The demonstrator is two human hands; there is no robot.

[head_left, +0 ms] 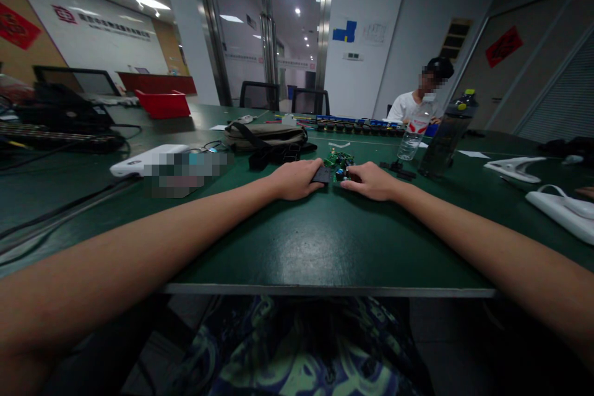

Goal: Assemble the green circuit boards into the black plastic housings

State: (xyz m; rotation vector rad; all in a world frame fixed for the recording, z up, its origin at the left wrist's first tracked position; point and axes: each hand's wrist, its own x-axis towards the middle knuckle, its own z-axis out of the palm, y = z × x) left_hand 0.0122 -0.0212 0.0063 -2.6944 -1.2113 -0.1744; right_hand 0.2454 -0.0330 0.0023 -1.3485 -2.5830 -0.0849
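Both my arms reach out over the green table. My left hand (298, 179) grips a flat black plastic piece (322, 175) between thumb and fingers. Just right of it, my right hand (370, 181) is closed, thumb and fingertips at the edge of a small green circuit board (341, 174) with blue parts on it. Right behind the hands lies a heap of green circuit boards (340, 158). Some loose black pieces (398, 169) lie to the right of my right hand. The fingertips' exact contact is too small to make out.
A grey-brown pouch (264, 135) with a black strap lies behind my left hand. A clear water bottle (411, 139) and a dark tumbler (448, 136) stand at right. A white device (148, 159) is at left, a red bin (163, 104) farther back. Another person (417, 105) sits across the table.
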